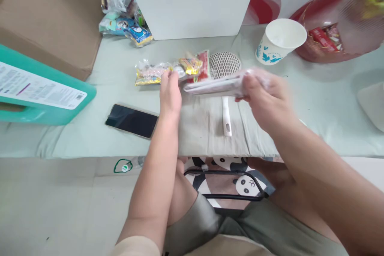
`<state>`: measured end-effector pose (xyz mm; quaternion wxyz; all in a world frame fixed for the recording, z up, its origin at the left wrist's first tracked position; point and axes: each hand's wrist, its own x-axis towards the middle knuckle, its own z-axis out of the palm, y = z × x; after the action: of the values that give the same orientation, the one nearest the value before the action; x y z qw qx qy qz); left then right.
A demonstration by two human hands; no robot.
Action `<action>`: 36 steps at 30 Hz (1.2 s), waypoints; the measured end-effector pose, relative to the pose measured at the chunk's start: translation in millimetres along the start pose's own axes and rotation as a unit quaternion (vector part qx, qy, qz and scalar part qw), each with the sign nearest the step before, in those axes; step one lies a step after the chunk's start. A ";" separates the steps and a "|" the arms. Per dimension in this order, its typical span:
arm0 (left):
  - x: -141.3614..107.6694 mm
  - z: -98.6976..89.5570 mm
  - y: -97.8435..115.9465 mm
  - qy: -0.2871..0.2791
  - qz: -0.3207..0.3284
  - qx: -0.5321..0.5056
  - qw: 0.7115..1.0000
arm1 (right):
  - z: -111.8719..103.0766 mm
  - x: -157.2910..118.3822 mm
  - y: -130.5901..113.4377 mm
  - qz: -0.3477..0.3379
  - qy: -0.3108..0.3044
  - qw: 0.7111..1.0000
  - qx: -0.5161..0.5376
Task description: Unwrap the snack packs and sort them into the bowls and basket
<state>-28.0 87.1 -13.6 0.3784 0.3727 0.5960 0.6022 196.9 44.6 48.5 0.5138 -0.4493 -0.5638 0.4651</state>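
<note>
Even, fairly bright indoor light with soft, faint shadows; the right hand [265, 98] smears with motion blur, and the edges stretch wide

The flat packet [219, 84], pale with a faint pinkish tint and blurred, is held above the counter [120, 76] by its right end in the right hand [267, 96], its long side running nearly level from left to right. The clear-and-yellow snack pack [149, 74], crinkled and shiny, lies lengthwise on the counter at the fingers of the left hand [171, 92], partly hidden by them; its contents are unclear.
</note>
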 end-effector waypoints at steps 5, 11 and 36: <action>-14.5 3.6 23.1 0.076 0.064 0.008 0.995 | -33.5 -40.1 31.9 0.057 0.186 0.968 0.156; -62.1 42.5 27.5 -0.232 -0.007 -0.073 0.970 | -42.1 -59.8 63.5 0.171 0.189 0.947 0.198; -88.2 98.7 17.4 -0.217 -0.036 -0.050 0.974 | -57.2 -72.6 61.4 0.172 0.095 0.961 0.194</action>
<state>99.1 50.6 5.1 0.5385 0.4533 0.4818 0.5219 260.7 -13.3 -21.5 0.5548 -0.4735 -0.3254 0.6017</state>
